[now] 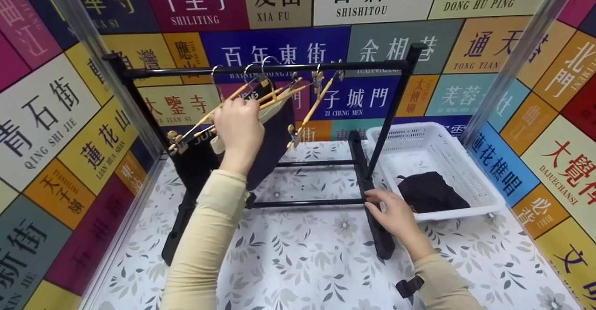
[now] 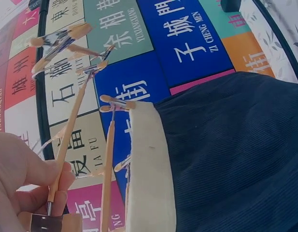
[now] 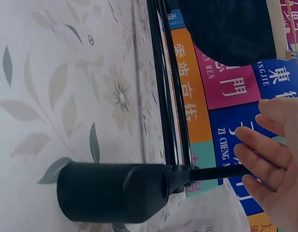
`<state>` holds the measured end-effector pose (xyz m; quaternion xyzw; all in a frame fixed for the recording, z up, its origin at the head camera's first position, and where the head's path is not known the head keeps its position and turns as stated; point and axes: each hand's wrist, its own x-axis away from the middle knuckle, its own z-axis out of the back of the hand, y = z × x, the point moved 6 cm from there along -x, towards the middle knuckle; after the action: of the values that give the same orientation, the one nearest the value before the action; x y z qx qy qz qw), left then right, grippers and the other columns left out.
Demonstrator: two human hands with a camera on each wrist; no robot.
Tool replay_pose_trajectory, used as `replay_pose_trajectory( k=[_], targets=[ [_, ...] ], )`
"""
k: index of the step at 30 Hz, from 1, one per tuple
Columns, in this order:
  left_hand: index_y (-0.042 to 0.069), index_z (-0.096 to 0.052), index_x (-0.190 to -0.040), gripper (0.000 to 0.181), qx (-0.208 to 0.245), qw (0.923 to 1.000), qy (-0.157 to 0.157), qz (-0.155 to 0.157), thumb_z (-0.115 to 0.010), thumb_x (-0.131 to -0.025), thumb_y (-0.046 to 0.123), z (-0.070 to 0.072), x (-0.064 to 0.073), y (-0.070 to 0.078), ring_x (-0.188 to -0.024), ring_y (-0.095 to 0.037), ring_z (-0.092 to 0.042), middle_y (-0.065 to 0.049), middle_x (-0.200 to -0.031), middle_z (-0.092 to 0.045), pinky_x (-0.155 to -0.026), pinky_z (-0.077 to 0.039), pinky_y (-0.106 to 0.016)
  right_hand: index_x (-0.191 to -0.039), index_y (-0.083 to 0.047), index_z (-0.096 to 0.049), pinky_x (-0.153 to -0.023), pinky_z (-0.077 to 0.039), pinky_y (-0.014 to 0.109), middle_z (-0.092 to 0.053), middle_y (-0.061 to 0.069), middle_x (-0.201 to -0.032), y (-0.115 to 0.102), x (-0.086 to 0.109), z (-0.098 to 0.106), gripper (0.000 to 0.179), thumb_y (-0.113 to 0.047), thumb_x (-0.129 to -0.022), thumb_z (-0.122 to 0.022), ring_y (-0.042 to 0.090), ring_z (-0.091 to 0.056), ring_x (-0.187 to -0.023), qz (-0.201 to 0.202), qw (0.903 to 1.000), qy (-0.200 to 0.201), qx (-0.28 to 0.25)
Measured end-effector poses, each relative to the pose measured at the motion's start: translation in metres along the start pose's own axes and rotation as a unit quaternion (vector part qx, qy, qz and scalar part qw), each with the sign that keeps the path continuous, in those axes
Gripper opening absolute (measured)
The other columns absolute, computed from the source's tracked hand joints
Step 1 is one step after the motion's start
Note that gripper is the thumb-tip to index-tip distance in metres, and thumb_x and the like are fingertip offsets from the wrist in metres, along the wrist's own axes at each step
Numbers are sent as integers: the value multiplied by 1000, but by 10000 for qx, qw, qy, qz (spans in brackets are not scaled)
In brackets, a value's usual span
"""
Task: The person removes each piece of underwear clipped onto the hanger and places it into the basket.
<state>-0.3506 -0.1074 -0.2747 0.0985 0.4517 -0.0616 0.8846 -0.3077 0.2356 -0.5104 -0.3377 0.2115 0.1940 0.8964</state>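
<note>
the head camera looks forward and down from above the person's arms (image 1: 200, 245), far enough back to take in the rack (image 1: 389, 119), the basket (image 1: 447, 215) and the lettered walls (image 1: 279, 16); the left wrist camera sits close beside the left hand (image 2: 28, 181), facing the wall past the dark garment (image 2: 231, 159); the right wrist camera looks by the right hand (image 3: 276, 157) along the tabletop (image 3: 37, 145), near the rack's foot (image 3: 112, 193); both wrist pictures lie sideways, and all three views share the dark garment

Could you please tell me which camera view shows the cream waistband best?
The left wrist view, where the cream waistband appears large and close. In the head view, the left hand covers part of it; the right wrist view catches only one end.
</note>
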Motion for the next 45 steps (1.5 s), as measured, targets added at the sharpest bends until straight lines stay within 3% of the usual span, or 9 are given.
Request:
replay_pose_trajectory(
  k=[14, 20, 32, 39, 45],
  targets=[
    [2, -68, -79, 14, -189, 9989, -415, -53, -58, -73, -6, -11, 8, -1, -72, -38, -60, -16, -78, -66, -63, -42, -50, -114, -10, -70, -89, -47, 47, -74, 2, -96, -17, -13, -10, 27, -14, -88, -74, 29, -65, -97, 40, 9998, -169, -140],
    [4, -68, -80, 18, -21, 9972, -738, -93, -58, -71, -8, -12, 9, 0, -75, -38, -62, -14, -81, -69, -66, -43, -49, -114, -9, -70, -86, -48, 48, -74, 4, -96, -26, -21, -11, 26, -12, -88, -74, 30, -67, -94, 239, 9994, -66, -259],
    [5, -69, -84, 24, 260, 9957, -871, -161, -56, -72, -11, -13, 9, 2, -77, -38, -62, -13, -84, -70, -68, -43, -50, -118, -14, -69, -91, -48, 47, -74, 0, -102, -49, -40, -12, 28, -20, -91, -73, 27, -66, -101, 186, 9996, -203, -74],
    [6, -71, -89, 14, 428, 9950, -863, -276, -62, -81, 0, -4, 8, 3, -80, -37, -61, -13, -87, -69, -70, -44, -49, -115, -13, -71, -85, -50, 46, -74, 1, -98, -62, -46, -17, 27, -17, -88, -75, 26, -66, -96, 568, 9983, 8, -112],
    [7, -73, -101, 16, 719, 9946, -725, -205, -69, -87, 12, 13, 4, -3, -88, -37, -62, -13, -98, -70, -77, -44, -50, -118, -11, -69, -90, -48, 48, -73, 1, -101, -68, -50, -25, 29, -17, -90, -73, 27, -65, -99, 554, 9978, -162, -329]
  ],
)
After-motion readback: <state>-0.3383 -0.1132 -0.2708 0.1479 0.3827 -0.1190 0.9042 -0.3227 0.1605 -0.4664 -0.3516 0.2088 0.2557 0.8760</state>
